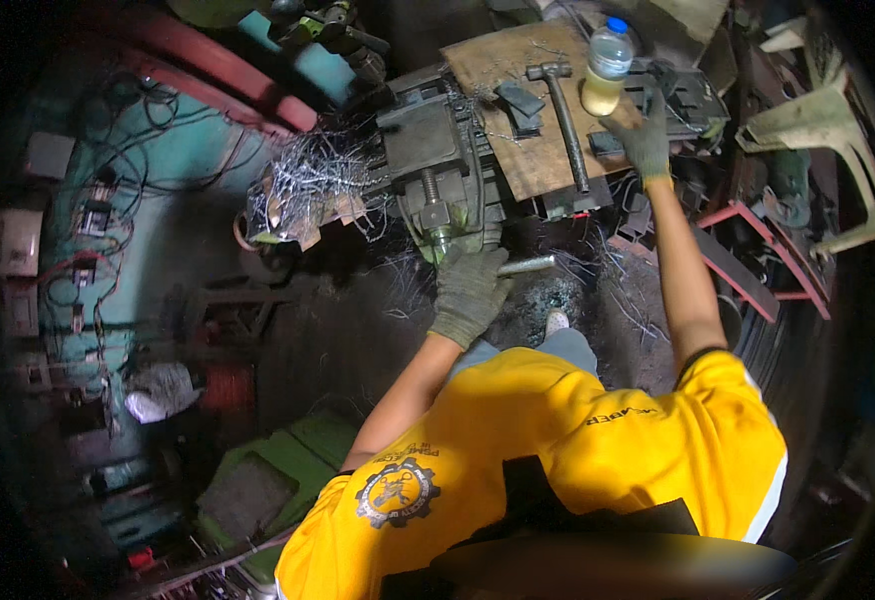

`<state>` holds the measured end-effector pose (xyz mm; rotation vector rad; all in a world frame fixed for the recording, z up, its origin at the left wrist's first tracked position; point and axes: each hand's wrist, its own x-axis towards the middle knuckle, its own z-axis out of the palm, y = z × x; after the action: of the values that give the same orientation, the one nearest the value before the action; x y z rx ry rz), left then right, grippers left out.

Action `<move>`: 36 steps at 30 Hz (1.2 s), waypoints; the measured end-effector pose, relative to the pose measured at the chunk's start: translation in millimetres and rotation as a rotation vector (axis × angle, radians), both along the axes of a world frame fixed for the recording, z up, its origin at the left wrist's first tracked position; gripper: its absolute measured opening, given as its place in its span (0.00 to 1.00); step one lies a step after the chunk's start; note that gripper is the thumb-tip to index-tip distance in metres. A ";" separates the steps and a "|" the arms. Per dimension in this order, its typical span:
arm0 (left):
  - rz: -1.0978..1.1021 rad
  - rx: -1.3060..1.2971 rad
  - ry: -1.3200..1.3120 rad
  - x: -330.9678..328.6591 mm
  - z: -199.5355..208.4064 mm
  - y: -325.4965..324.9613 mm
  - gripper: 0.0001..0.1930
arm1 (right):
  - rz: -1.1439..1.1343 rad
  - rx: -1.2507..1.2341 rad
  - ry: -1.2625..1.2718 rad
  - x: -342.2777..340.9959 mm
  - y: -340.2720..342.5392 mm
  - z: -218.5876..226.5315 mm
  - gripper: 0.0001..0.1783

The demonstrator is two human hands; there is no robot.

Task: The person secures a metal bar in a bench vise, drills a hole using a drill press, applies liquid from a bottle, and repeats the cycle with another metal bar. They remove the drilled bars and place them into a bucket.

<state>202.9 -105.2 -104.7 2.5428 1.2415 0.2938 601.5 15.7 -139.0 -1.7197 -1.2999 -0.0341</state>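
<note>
My left hand (pixel 470 292), in a grey-green knit glove, is closed around the handle (pixel 528 265) at the front of a bench vise (pixel 436 190). A bare metal end of that handle sticks out to the right of the glove. My right hand (pixel 644 142), gloved too, reaches over the right edge of a wooden board (pixel 503 165), its fingers stretched out and its thumb apart. It is close beside a clear plastic bottle (pixel 608 70) with a blue cap and yellowish liquid. A hammer (pixel 565 125) lies on the board, left of the bottle.
Small dark metal pieces (pixel 521 108) lie on the board. Curly metal shavings (pixel 318 180) are heaped left of the vise. A pale plastic chair (pixel 823 130) and red metal frames (pixel 768 250) stand at the right. Cables and boxes line the teal wall (pixel 193 140).
</note>
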 end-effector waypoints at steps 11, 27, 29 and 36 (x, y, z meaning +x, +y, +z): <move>0.096 0.040 0.016 1.9 -5.4 -5.2 0.23 | 0.441 -0.144 -0.163 -10.8 169.5 52.5 0.38; 0.127 0.169 -0.110 2.0 -17.4 -5.5 0.19 | 0.614 -0.413 -1.096 -156.6 238.0 87.8 0.33; 0.121 0.169 -0.115 1.1 -16.7 -5.4 0.18 | 0.605 -0.335 -1.089 -168.4 233.0 96.0 0.35; 0.098 0.122 -0.119 -2.2 -17.6 -5.2 0.19 | 0.556 -0.436 -1.170 -177.4 210.8 117.1 0.33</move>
<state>200.8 -110.4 -122.4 2.5260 1.3425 0.5499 424.1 226.5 -22.0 -1.6195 -2.7775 -0.5292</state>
